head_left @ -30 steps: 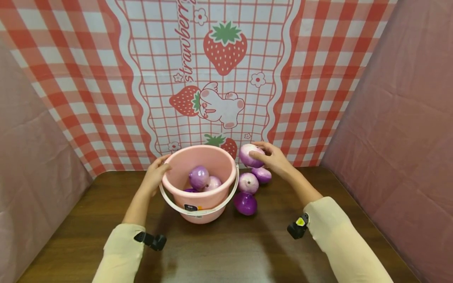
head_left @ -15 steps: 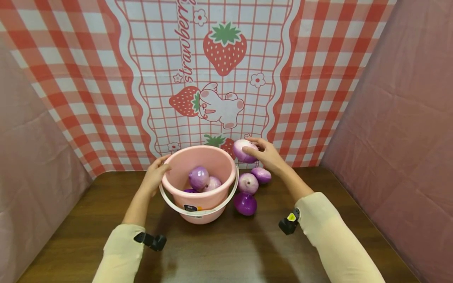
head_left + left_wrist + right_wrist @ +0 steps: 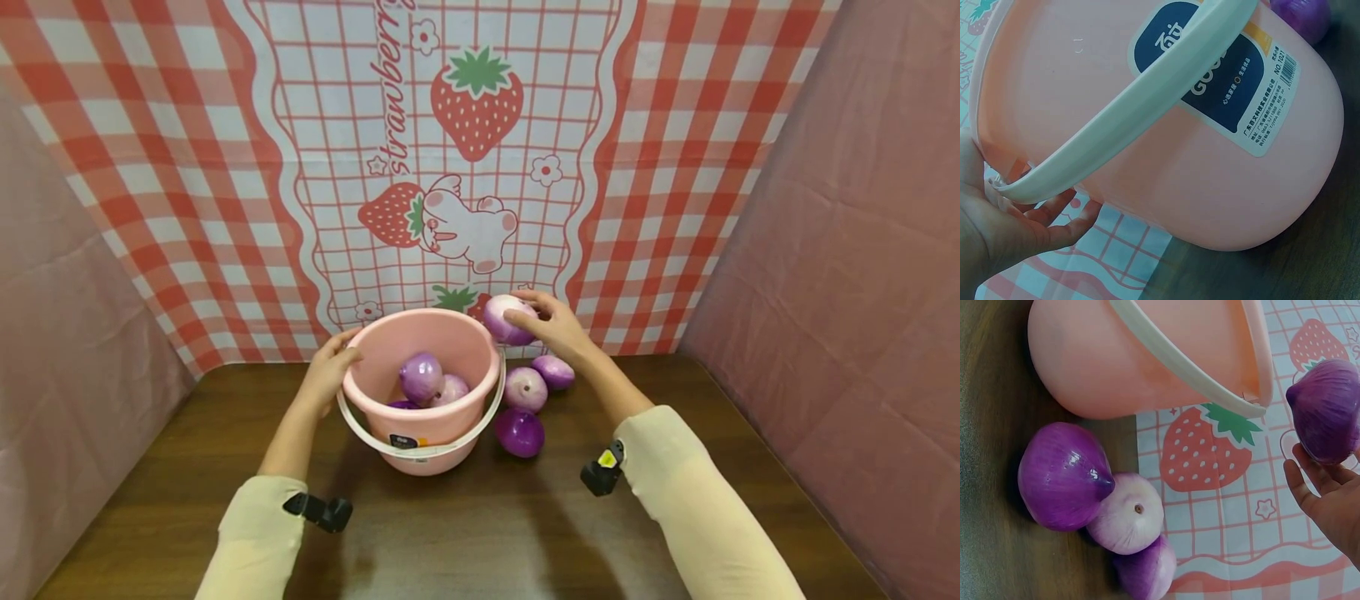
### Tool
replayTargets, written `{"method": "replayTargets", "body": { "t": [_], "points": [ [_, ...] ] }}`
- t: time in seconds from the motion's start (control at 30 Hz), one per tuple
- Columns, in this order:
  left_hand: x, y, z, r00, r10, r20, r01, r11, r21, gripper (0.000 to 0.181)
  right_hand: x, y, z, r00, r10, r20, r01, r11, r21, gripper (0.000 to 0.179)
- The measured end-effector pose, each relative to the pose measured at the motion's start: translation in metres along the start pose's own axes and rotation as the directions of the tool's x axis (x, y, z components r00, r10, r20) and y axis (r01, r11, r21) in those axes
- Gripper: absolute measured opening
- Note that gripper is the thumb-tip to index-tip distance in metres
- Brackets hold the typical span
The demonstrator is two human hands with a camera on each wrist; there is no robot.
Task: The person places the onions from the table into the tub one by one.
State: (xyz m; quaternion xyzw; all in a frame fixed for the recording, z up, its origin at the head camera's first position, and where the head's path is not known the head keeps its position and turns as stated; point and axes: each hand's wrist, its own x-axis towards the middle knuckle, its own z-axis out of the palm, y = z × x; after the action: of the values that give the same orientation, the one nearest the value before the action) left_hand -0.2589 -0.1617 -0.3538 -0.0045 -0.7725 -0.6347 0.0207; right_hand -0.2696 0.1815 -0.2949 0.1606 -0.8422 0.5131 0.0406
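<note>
A pink bucket (image 3: 457, 423) with a white handle (image 3: 442, 450) stands upright on the table. My left hand (image 3: 326, 375) grips its left rim, thumb over the edge and fingers against the outside wall in the left wrist view. In my right hand (image 3: 562, 335) is a purple-and-white onion (image 3: 498, 323), held up at the bucket's right rim; the right wrist view shows its purple side. Inside the bucket lie a light purple onion (image 3: 422, 375), a paler one (image 3: 453, 388) and a dark purple one (image 3: 403, 404), mostly hidden.
Right of the bucket, a dark purple onion (image 3: 520, 432), a whitish onion (image 3: 527, 388) and a two-tone onion (image 3: 554, 372) sit close together on the brown wooden table (image 3: 442, 533). Behind rises a strawberry-print checked cloth (image 3: 675, 167), with pink cloth (image 3: 840, 292) at both sides.
My right hand has carried the onion left and slightly up, from above the loose onions to the bucket's right rim. The left hand and the bucket have stayed in place.
</note>
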Motion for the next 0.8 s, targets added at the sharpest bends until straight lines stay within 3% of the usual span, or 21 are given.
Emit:
{"method": "replayTargets", "body": {
  "t": [0.8],
  "points": [
    [-0.001, 0.002, 0.0, 1.0, -0.002, 0.006, 0.002, 1.0, -0.002, 0.058, 0.004, -0.011, 0.017, 0.999, -0.001, 0.032, -0.001, 0.999, 0.046, 0.054]
  ]
}}
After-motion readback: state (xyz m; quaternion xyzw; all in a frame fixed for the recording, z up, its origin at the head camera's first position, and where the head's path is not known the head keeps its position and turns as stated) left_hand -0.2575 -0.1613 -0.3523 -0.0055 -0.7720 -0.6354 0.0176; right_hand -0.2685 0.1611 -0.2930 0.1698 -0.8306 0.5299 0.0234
